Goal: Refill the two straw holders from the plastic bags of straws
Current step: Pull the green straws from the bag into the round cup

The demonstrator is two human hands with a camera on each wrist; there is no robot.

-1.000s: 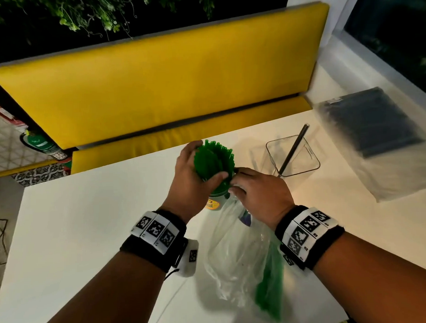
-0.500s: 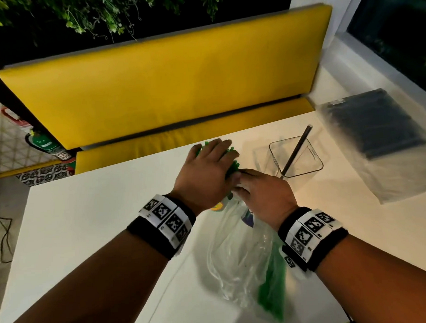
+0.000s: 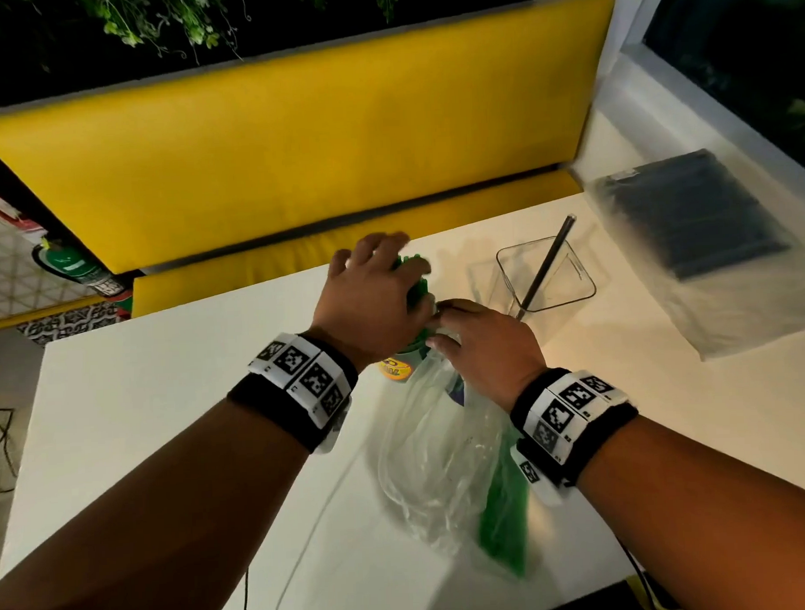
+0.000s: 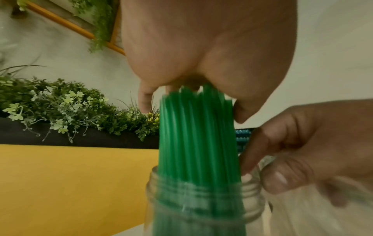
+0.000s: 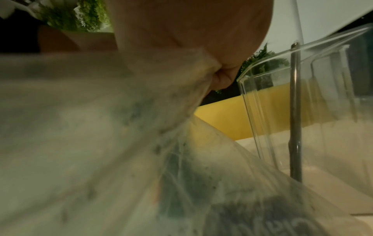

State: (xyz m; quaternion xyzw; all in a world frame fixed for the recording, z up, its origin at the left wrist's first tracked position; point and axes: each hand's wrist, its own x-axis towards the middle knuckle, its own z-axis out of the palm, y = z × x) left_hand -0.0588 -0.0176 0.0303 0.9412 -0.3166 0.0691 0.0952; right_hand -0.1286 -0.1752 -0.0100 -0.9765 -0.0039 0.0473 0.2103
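Note:
A bundle of green straws [image 3: 418, 290] stands in a clear jar [image 3: 396, 366] with a yellow label, mid-table. My left hand [image 3: 373, 296] lies over the straw tops [image 4: 197, 135], palm pressing down, fingers spread beyond them. My right hand [image 3: 479, 343] pinches the gathered mouth of a clear plastic bag [image 3: 433, 449] beside the jar's rim [image 4: 201, 199]. A few green straws [image 3: 504, 520] lie in the bag's near end. To the right, a clear square holder [image 3: 569, 294] has one black straw [image 3: 545, 265] leaning in it.
A flat plastic bag of black straws [image 3: 694, 217] lies at the table's far right. A yellow bench [image 3: 295, 149] runs behind the white table [image 3: 167, 404]. The clear holder [image 5: 262, 111] stands close to my right hand, with the bag [image 5: 101, 127] draped under the wrist.
My left hand has gone from gripping the side of the green bundle to lying flat over its top. The right hand stays by the jar, holding the bag.

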